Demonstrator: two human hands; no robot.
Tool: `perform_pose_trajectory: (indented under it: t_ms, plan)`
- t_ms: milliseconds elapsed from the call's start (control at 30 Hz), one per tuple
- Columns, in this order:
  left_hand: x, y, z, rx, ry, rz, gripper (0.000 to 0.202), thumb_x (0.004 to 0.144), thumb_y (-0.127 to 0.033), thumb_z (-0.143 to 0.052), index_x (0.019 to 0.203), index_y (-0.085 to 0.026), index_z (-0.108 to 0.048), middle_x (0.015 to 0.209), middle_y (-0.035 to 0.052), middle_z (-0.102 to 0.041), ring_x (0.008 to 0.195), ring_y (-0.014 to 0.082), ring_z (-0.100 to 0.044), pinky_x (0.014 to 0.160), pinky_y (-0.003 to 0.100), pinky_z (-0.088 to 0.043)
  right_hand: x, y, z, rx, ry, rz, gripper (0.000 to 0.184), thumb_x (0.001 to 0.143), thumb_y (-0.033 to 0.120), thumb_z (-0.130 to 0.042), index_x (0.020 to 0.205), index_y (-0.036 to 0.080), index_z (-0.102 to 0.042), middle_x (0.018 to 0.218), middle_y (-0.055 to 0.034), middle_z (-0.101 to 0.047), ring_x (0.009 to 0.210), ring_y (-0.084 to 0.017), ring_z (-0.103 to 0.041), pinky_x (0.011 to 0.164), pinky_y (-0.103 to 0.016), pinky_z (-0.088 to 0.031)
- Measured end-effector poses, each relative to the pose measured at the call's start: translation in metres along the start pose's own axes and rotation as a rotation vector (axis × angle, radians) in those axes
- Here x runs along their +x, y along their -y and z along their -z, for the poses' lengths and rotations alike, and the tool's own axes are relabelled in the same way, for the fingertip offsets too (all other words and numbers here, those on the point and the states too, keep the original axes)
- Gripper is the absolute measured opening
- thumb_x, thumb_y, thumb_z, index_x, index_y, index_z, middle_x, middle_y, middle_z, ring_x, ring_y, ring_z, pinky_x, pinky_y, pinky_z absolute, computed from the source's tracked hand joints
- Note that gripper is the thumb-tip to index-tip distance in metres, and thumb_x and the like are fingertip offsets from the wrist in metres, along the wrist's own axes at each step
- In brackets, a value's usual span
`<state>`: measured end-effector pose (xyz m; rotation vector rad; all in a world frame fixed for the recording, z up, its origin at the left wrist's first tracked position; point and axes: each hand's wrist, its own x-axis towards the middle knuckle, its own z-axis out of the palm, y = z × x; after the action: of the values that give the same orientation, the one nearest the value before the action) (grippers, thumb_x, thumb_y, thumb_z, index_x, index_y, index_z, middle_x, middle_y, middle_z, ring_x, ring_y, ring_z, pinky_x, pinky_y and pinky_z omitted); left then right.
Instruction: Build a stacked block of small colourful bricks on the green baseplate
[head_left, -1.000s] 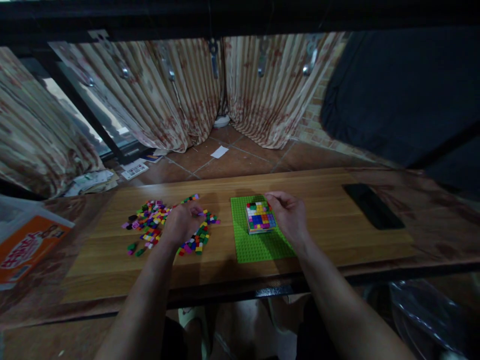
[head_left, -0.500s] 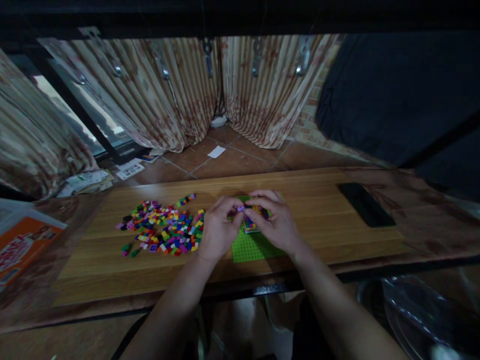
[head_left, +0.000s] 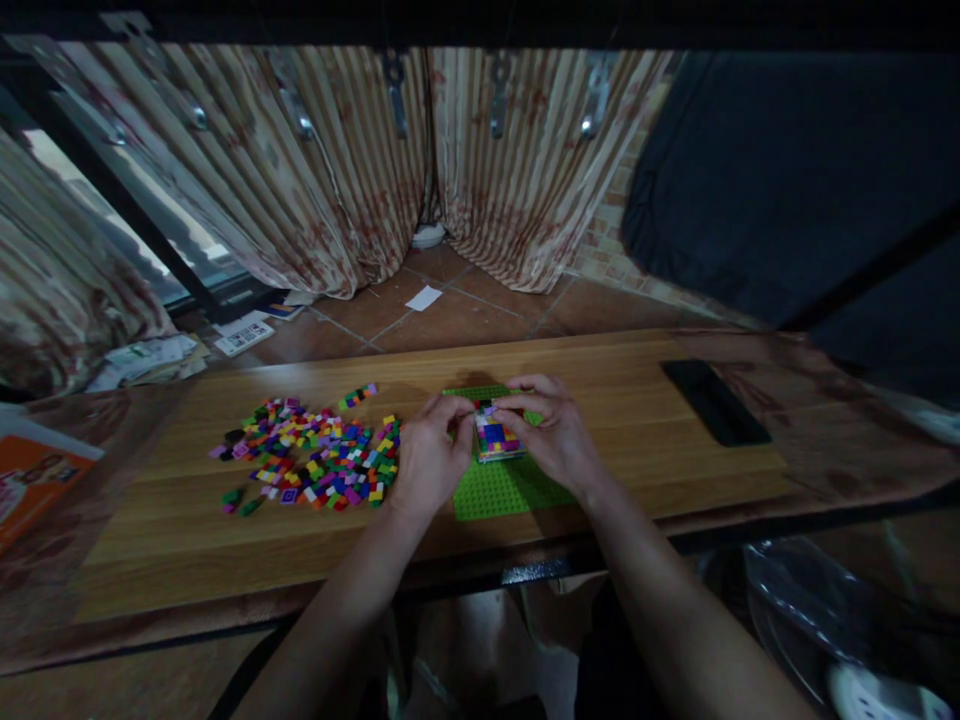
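A green studded baseplate [head_left: 491, 495] lies under my hands. On it stands a low block of toy bricks [head_left: 495, 435], blue, yellow, orange and white on top. At its far edge, a small purple brick [head_left: 489, 410] shows at the fingertips of my right hand [head_left: 555, 435], which are pinched close around it. My left hand [head_left: 433, 450] is at the left side of the block, thumb and forefinger drawn together near the far left corner. What it holds, if anything, is too small to make out.
Many loose toy bricks [head_left: 330, 455] are spread left of the baseplate, with a short joined row of bricks [head_left: 358, 397] behind them. A black phone-like slab [head_left: 715, 402] lies on the right of the wooden board [head_left: 622, 390]. An orange and white box [head_left: 37, 470] stands far left.
My hands have parted slightly, uncovering more of the brick block. The purple brick, formerly between both hands' fingertips, is now at the block's far edge. The whole view has shifted a little.
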<state>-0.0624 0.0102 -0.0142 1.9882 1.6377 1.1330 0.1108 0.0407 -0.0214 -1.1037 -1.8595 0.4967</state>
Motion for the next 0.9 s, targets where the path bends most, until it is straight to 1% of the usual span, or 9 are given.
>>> perform_pose_trajectory:
  t_ms: [200, 433, 667, 767, 900]
  plan:
    - [-0.004, -0.001, -0.006, 0.007, 0.051, 0.002, 0.016, 0.089, -0.022, -0.051, 0.086, -0.020, -0.066, 0.086, 0.0024, -0.066, 0.078, 0.0147, -0.061, 0.072, 0.025, -0.047, -0.001, -0.001, -0.005, -0.027, 0.012, -0.017, 0.008, 0.081, 0.030, -0.069, 0.086, 0.030, -0.075, 0.107, -0.0042, -0.065, 0.104, -0.022, -0.058, 0.095, -0.043, -0.044]
    - [-0.003, -0.002, -0.007, -0.033, 0.016, 0.005, 0.015, 0.088, -0.020, -0.052, 0.082, -0.020, -0.066, 0.082, 0.0016, -0.065, 0.077, 0.0142, -0.061, 0.068, 0.024, -0.045, -0.001, -0.003, -0.010, 0.062, -0.011, -0.097, 0.007, 0.078, 0.029, -0.072, 0.084, 0.028, -0.076, 0.108, -0.0035, -0.064, 0.104, -0.020, -0.059, 0.095, -0.040, -0.045]
    - [-0.003, -0.002, -0.009, -0.037, 0.012, 0.006, 0.015, 0.087, -0.019, -0.053, 0.080, -0.019, -0.065, 0.079, 0.0018, -0.065, 0.073, 0.0141, -0.060, 0.067, 0.024, -0.044, -0.002, -0.005, -0.013, 0.080, -0.023, -0.173, 0.008, 0.075, 0.026, -0.073, 0.082, 0.028, -0.076, 0.109, -0.0037, -0.064, 0.106, -0.021, -0.059, 0.098, -0.041, -0.043]
    - [-0.003, -0.001, -0.010, -0.039, 0.013, 0.012, 0.015, 0.088, -0.020, -0.053, 0.080, -0.019, -0.065, 0.079, 0.0018, -0.064, 0.072, 0.0139, -0.060, 0.067, 0.024, -0.043, -0.001, -0.005, -0.013, 0.103, -0.041, -0.195, 0.011, 0.073, 0.027, -0.073, 0.083, 0.027, -0.075, 0.110, -0.0040, -0.065, 0.106, -0.021, -0.060, 0.098, -0.042, -0.043]
    - [-0.002, -0.001, -0.012, -0.042, 0.004, 0.038, 0.016, 0.088, -0.023, -0.053, 0.080, -0.019, -0.066, 0.077, 0.0014, -0.064, 0.069, 0.0134, -0.059, 0.066, 0.024, -0.042, 0.001, -0.007, -0.013, 0.171, -0.083, -0.241, 0.013, 0.072, 0.030, -0.073, 0.084, 0.025, -0.074, 0.106, -0.0044, -0.068, 0.104, -0.022, -0.061, 0.095, -0.041, -0.045]
